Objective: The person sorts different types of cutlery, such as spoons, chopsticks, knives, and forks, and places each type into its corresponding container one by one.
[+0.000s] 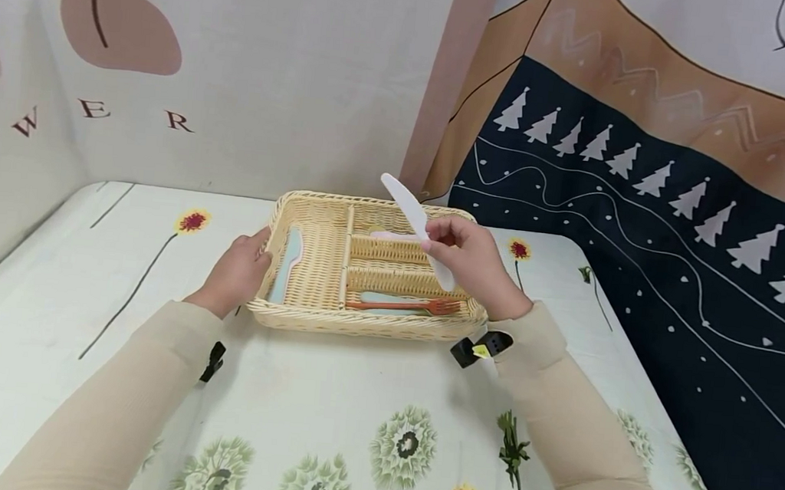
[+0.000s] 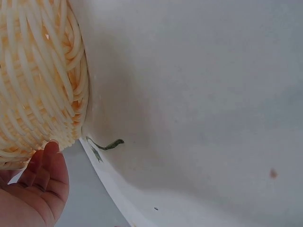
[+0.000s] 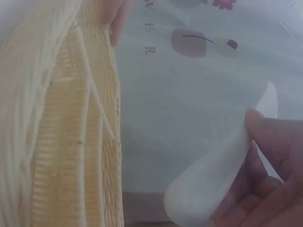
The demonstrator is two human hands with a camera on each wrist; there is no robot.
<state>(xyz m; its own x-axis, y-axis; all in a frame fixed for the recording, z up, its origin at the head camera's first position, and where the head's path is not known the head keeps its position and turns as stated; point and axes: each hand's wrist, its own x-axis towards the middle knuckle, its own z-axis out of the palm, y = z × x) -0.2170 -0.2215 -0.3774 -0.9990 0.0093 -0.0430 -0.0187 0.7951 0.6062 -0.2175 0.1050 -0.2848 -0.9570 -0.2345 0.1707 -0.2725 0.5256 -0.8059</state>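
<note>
A wicker basket [image 1: 365, 325] with several compartments is at the middle of the table. My left hand [image 1: 234, 272] grips its left end, with curled fingers [image 2: 56, 165] against the woven side in the left wrist view. Above the basket's right half, my right hand [image 1: 474, 261] pinches a white plastic knife [image 1: 406, 201] between thumb and fingers. The knife's wide, rounded end [image 3: 196, 196] shows large in the right wrist view. Light-blue and pink knives [image 1: 287, 264] lie in the left compartment. An orange fork [image 1: 439, 306] rests over light-blue cutlery [image 1: 388, 298] in the front right compartment.
A pink piece [image 1: 389, 235], partly hidden, lies in the back right compartment. The flower-print tablecloth [image 1: 325, 393] covers the table. Behind it hangs a pale printed cloth [image 1: 293, 99], with a dark tree-print cloth [image 1: 577, 190] to the right.
</note>
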